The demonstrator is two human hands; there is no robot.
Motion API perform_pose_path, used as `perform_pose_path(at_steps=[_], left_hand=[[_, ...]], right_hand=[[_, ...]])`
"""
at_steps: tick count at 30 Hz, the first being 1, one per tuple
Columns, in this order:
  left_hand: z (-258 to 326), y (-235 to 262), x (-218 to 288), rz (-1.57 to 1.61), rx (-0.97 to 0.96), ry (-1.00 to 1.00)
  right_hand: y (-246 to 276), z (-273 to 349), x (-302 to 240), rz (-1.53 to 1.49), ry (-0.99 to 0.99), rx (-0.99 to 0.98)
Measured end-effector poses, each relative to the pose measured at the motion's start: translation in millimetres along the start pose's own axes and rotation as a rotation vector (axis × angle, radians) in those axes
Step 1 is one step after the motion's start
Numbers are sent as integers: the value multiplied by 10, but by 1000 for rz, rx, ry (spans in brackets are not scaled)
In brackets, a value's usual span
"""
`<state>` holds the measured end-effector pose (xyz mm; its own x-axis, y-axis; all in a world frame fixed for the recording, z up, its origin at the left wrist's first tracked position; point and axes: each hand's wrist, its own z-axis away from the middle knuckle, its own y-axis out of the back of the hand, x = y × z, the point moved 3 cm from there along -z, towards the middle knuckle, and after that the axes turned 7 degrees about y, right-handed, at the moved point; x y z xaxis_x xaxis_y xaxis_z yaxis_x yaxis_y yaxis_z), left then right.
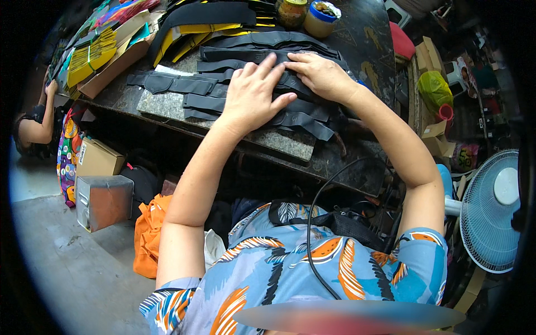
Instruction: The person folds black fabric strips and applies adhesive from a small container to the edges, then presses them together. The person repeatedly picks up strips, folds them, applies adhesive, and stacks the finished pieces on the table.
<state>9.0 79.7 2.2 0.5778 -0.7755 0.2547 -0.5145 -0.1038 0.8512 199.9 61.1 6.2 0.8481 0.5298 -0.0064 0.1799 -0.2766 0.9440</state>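
Observation:
Several black strips of a leather-like material lie side by side across a grey speckled slab on the dark workbench. My left hand rests on them with its fingers spread. Just to the right, my right hand reaches in, its fingertips on the far strips close to the left fingertips. The right fingers are stretched out and part of them is hard to make out. One strip with a rounded flap sticks out to the left of the others.
Yellow and black cut pieces are stacked behind the strips. Two jars, one with a blue rim, stand at the back. A cardboard box holds yellow pieces. A fan stands at right; a black cable hangs before me. Another person is at far left.

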Motion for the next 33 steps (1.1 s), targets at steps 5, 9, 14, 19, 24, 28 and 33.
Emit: perform_pose_path(at_steps=[5,9,14,19,24,28,33], left_hand=[[7,-64,46,-103,-28,9],[21,-55,37,-97,-8,-5],[17,-57,27,-90,-21,10],[13,-50,30,-80,-22,18],[9,-34,33,-61,-19,16],[10,-17,42,-50,2,11],[8,-7,48,-36,11,8]], right_hand=[[152,-256,469,-331,-141,34],[-40,-521,663,-130,-137,120],[-295,-741,880,-278,-280,4],[-313,-723,1090,-609,-462,-17],[-321,-735,1051,-509,-430,18],[-257,-687,915,-389,-325,-69],[-140,-603,717,-156,-256,-51]])
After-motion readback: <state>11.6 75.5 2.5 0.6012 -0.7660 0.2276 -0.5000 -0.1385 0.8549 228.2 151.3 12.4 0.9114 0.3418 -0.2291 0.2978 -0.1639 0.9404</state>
